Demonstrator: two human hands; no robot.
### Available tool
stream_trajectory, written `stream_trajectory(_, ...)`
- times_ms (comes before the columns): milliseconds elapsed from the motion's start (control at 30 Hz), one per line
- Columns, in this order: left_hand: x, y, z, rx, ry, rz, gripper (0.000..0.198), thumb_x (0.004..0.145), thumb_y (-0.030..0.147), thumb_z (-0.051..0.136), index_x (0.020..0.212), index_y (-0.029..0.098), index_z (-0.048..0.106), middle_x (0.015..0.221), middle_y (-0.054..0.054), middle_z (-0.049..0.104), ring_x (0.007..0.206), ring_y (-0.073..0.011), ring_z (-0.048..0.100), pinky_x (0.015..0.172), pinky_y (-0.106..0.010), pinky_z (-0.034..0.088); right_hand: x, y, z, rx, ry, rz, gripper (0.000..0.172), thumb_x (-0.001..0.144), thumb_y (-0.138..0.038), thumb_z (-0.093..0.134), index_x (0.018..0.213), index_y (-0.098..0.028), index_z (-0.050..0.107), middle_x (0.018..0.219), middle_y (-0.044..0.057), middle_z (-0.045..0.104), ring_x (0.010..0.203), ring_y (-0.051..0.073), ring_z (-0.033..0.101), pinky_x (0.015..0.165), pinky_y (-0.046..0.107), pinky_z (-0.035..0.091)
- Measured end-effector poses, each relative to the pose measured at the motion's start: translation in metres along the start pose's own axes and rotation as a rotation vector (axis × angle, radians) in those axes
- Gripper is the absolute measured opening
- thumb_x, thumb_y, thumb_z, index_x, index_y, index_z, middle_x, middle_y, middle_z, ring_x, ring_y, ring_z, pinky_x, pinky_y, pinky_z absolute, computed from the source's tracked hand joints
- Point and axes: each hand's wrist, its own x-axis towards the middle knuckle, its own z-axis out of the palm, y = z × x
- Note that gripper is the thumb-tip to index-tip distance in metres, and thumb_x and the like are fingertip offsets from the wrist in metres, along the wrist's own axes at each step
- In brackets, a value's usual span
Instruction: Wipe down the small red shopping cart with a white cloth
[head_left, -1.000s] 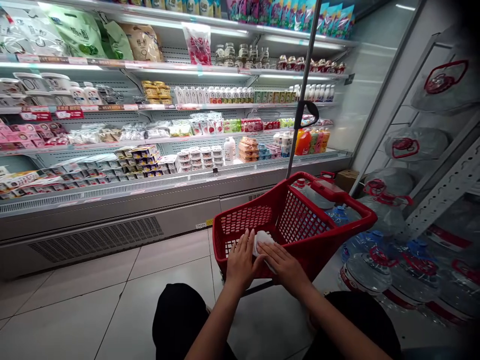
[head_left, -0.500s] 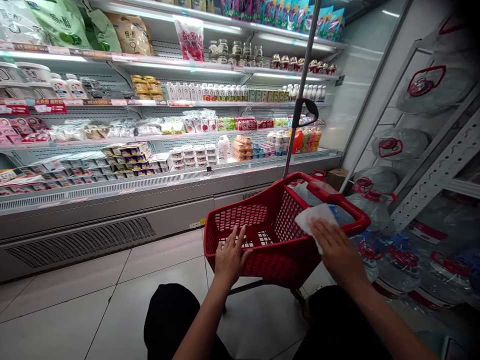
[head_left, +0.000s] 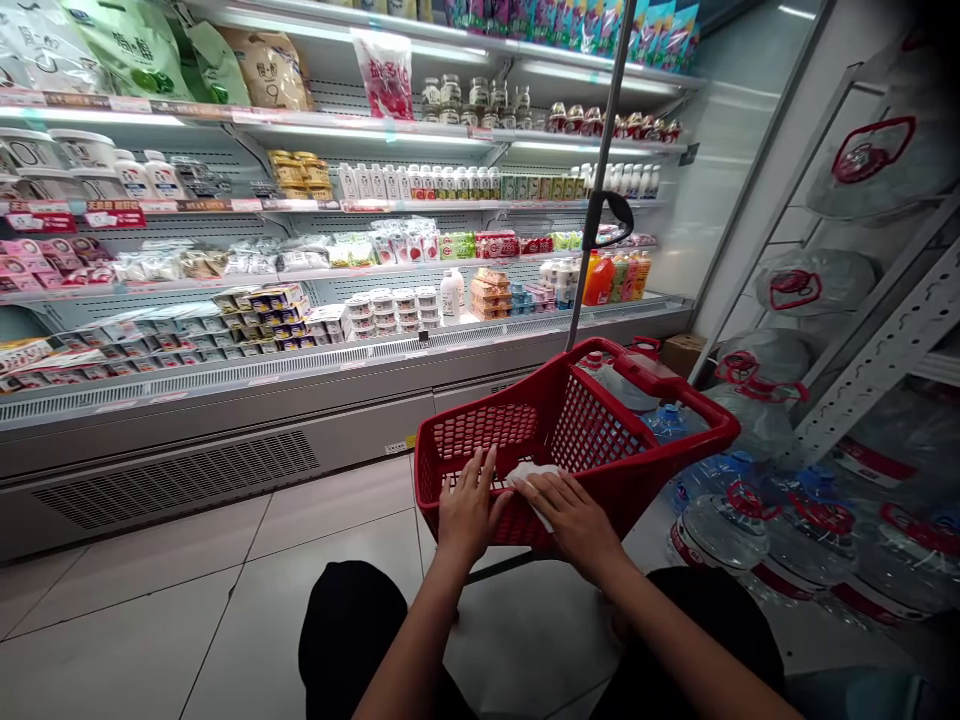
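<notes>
Left hand: here it is, the left hand, open and empty, fingers stretched forward over the near rim and thumb out to the side; whether the palm touches the plastic, I cannot tell.
Right hand: and the right hand has the white cloth – fingers laid long across it, holding it against the rim, the thumb's grip hidden from us.
White cloth: bunched on the near rim of the red cart, between the 2 hands, its upper edge showing past the fingertips.
Red cart: right in front of the knees, lattice sides on show, its handle up at the right end, well apart from both hands.
Knees: 2 of them, in black, the left knee and right knee on either side of the forearms.
Chilled case: across the back runs the chilled case, lit shelves loaded with tubs, cartons and pouches; an orange bottle glows low on the right.
Bar: a dark bar with a black loop handle slants up behind the cart – its foot hidden by the rim.
Water bottles: over on the right, big clear water bottles with red carry handles crowd the floor and a rack.
Floor: pale tiles with dark joints.
</notes>
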Motion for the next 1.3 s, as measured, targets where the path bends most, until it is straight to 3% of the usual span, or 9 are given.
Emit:
stream_trajectory(133,-0.001,-0.003,-0.001,-0.009,-0.009,-0.015,0.073,0.106,0.057,0.038,0.167,0.035,0.005,0.167,-0.009,0.037,0.148,-0.0289,0.045,0.113,-0.056,0.044,-0.028,0.055,-0.023,-0.075,0.005,0.027,0.081,0.092,-0.002,0.043,0.164,-0.033,0.026,0.153,0.0,0.057,0.139,0.021,0.052,0.129,0.049,0.022)
stream_trajectory(300,-0.001,-0.002,-0.002,-0.015,-0.013,-0.02,0.073,0.106,0.057,0.039,0.166,0.037,0.002,0.167,-0.007,0.037,0.148,-0.0298,0.044,0.114,-0.057,0.043,-0.059,0.102,-0.058,-0.218,0.055,0.145,0.082,0.092,-0.003,0.043,0.165,-0.034,0.023,0.162,0.001,0.045,0.146,0.025,0.047,0.129,0.052,0.022)
stream_trajectory(533,0.0,-0.003,0.001,-0.016,-0.051,-0.043,0.072,0.106,0.058,0.036,0.166,0.037,0.001,0.167,-0.007,0.035,0.151,-0.0304,0.039,0.114,-0.063,0.04,-0.059,0.094,-0.061,-0.202,0.158,0.313,0.078,0.091,-0.009,0.05,0.163,-0.031,0.032,0.174,0.005,0.017,0.155,0.036,0.029,0.121,0.058,0.036)
stream_trajectory(733,0.003,0.022,0.006,-0.021,-0.024,-0.007,0.072,0.107,0.055,0.036,0.167,0.034,0.002,0.169,-0.007,0.03,0.153,-0.031,0.036,0.123,-0.067,0.024,-0.037,0.053,-0.028,-0.1,0.106,0.225,0.082,0.089,-0.006,0.046,0.165,-0.027,0.027,0.165,0.007,0.04,0.149,0.03,0.04,0.125,0.055,0.032)
stream_trajectory(867,0.004,0.037,0.011,-0.054,-0.021,0.147,0.07,0.106,0.048,0.044,0.167,0.035,0.011,0.168,-0.002,0.033,0.153,-0.0282,0.036,0.125,-0.056,0.031,-0.025,0.032,-0.012,-0.036,0.085,0.103,0.088,0.084,-0.001,0.04,0.167,-0.024,0.019,0.162,0.006,0.045,0.147,0.025,0.045,0.125,0.05,0.033)
stream_trajectory(1000,0.003,0.031,0.014,-0.044,-0.026,0.17,0.066,0.106,0.042,0.044,0.166,0.035,0.018,0.169,0.001,0.032,0.152,-0.0285,0.037,0.122,-0.054,0.036,-0.04,0.069,-0.031,-0.085,0.066,0.043,0.087,0.086,-0.001,0.038,0.167,-0.024,0.016,0.161,0.004,0.047,0.147,0.021,0.046,0.127,0.048,0.028)
stream_trajectory(1167,0.005,0.025,0.012,-0.043,-0.034,0.147,0.062,0.106,0.043,0.043,0.164,0.035,0.025,0.169,0.001,0.032,0.152,-0.0299,0.038,0.122,-0.057,0.036,-0.071,0.145,-0.077,-0.23,0.111,0.227,0.083,0.087,-0.003,0.039,0.165,-0.023,0.025,0.164,0.005,0.042,0.151,0.025,0.04,0.128,0.051,0.025)
stream_trajectory(1233,0.006,0.027,0.012,-0.046,-0.027,0.137,0.062,0.106,0.043,0.044,0.164,0.035,0.024,0.169,0.0,0.032,0.151,-0.0307,0.039,0.121,-0.058,0.036,-0.074,0.153,-0.082,-0.246,0.129,0.291,0.08,0.087,-0.005,0.041,0.164,-0.022,0.028,0.164,0.005,0.041,0.152,0.027,0.038,0.126,0.051,0.028)
stream_trajectory(1300,0.007,0.03,0.013,-0.044,-0.021,0.127,0.063,0.106,0.043,0.045,0.164,0.036,0.024,0.168,-0.001,0.033,0.15,-0.0323,0.04,0.121,-0.061,0.035,-0.069,0.142,-0.074,-0.234,0.128,0.31,0.079,0.089,-0.006,0.043,0.164,-0.022,0.029,0.165,0.005,0.041,0.152,0.028,0.036,0.126,0.051,0.03)
